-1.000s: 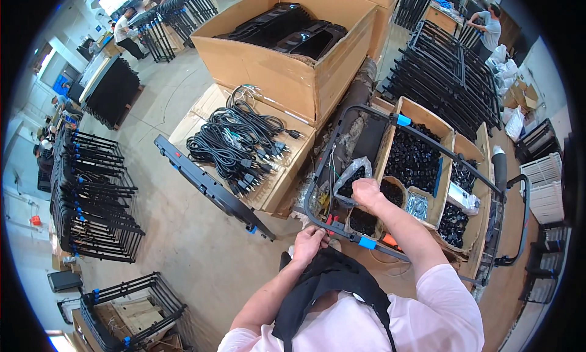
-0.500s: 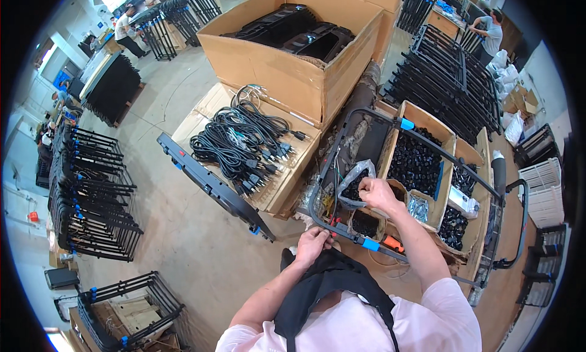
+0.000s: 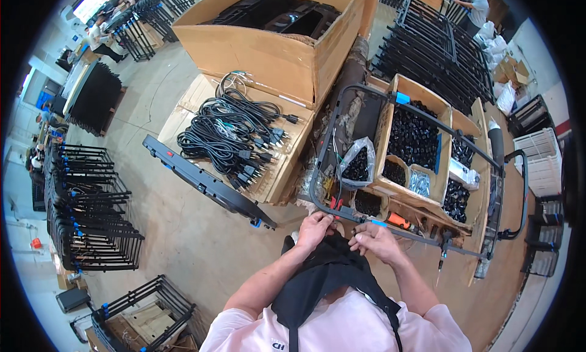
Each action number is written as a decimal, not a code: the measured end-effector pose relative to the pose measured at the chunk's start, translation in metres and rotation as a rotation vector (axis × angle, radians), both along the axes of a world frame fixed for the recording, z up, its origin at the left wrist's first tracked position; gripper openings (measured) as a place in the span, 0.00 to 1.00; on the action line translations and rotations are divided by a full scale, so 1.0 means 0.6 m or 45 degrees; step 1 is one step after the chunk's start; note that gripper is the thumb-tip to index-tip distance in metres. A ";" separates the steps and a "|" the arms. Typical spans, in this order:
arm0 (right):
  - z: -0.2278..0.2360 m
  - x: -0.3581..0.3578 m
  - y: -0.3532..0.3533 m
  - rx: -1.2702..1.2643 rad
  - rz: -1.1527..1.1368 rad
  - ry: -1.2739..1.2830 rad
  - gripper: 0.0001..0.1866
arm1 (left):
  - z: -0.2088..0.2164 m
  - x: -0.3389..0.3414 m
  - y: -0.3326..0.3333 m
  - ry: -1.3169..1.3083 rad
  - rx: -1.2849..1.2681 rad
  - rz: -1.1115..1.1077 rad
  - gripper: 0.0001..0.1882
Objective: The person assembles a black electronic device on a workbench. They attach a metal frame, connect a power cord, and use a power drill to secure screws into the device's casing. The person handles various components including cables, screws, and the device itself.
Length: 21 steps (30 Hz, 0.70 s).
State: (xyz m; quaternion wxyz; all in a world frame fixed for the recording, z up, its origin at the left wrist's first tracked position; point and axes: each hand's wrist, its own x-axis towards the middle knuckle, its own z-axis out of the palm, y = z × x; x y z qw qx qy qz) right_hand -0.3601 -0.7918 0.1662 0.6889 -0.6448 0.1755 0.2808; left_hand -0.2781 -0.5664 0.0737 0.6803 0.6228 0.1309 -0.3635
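Observation:
A black tubular frame (image 3: 313, 182) with blue tape lies across the parts bins in front of me. At its near left corner, beside a red piece (image 3: 336, 203), my left hand (image 3: 314, 231) is closed, fingertips pinched; what they grip is hidden. Just right of it, above my black apron (image 3: 329, 269), my right hand (image 3: 376, 242) has thumb and fingers drawn together. Anything between them is too small to name. A clear plastic bag (image 3: 365, 158) of small black parts stands open inside the frame, beyond both hands.
Cardboard bins hold black parts (image 3: 415, 135) and silver screws (image 3: 419, 182). A power driver (image 3: 444, 242) hangs at the near right. Black power cords (image 3: 229, 135) lie on cardboard at left, with a long black panel (image 3: 201, 180) leaning there. A large carton (image 3: 256, 59) stands behind.
My right hand has come out of the plastic bag and back toward my left hand, near my apron. The left hand stays at the frame's corner. My view has shifted slightly.

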 end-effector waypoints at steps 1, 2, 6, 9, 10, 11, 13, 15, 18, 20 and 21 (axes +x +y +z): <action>-0.014 -0.018 0.012 0.056 -0.087 0.061 0.22 | -0.005 0.001 0.002 0.015 0.000 -0.020 0.13; -0.031 -0.033 0.024 0.116 -0.175 0.117 0.20 | -0.010 0.003 0.004 0.025 0.003 -0.040 0.13; -0.148 -0.056 0.062 0.406 -0.677 0.383 0.16 | -0.004 0.020 0.011 0.110 -0.009 -0.126 0.13; -0.248 -0.037 0.095 0.508 -0.845 0.332 0.09 | 0.004 0.036 0.016 0.175 0.007 -0.200 0.13; -0.255 -0.020 0.111 0.533 -0.890 0.302 0.07 | 0.004 0.041 0.016 0.189 0.036 -0.228 0.13; -0.245 -0.002 0.125 0.571 -0.910 0.279 0.07 | 0.003 0.047 0.016 0.201 0.065 -0.257 0.13; -0.220 0.027 0.149 0.649 -0.945 0.227 0.06 | 0.003 0.052 0.022 0.229 0.082 -0.295 0.13; -0.201 0.039 0.167 0.728 -0.969 0.238 0.06 | -0.003 0.058 0.026 0.258 0.046 -0.311 0.13; -0.217 0.033 0.173 0.824 -0.986 0.190 0.07 | -0.010 0.061 0.028 0.317 -0.029 -0.302 0.11; -0.219 0.033 0.175 0.869 -0.985 0.169 0.07 | 0.002 0.065 0.029 0.350 -0.047 -0.305 0.12; -0.220 0.032 0.177 0.884 -0.986 0.173 0.07 | 0.009 0.065 0.032 0.360 -0.037 -0.322 0.13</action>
